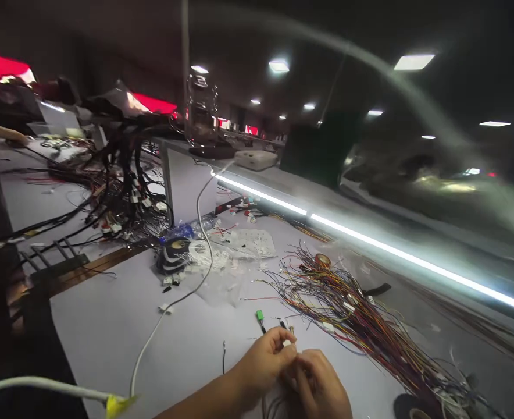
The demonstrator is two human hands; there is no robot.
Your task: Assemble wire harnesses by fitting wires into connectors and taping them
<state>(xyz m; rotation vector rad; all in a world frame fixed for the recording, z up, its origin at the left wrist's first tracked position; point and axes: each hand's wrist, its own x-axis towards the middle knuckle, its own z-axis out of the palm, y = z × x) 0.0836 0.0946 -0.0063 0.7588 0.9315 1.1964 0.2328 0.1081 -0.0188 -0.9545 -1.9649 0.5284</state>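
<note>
My left hand (266,359) and my right hand (322,381) meet over the white tabletop (121,326), fingertips almost touching. The left thumb and fingers pinch a small white connector (287,343), mostly covered by the fingers. My right fingers are closed beside it; what they grip is hidden. Dark wires (274,406) hang below the hands. Just beyond the left hand lie a green connector (259,315) on dark wires and some small black terminals (282,323). A short black wire (224,356) lies to the left.
A large bundle of coloured wires (361,317) stretches along the right, with a tape roll (322,261) at its far end. A white cable (204,233) crosses the left side. Plastic bags (226,273) lie behind. A light strip (370,238) edges the shelf. Another person's hand (17,137) shows far left.
</note>
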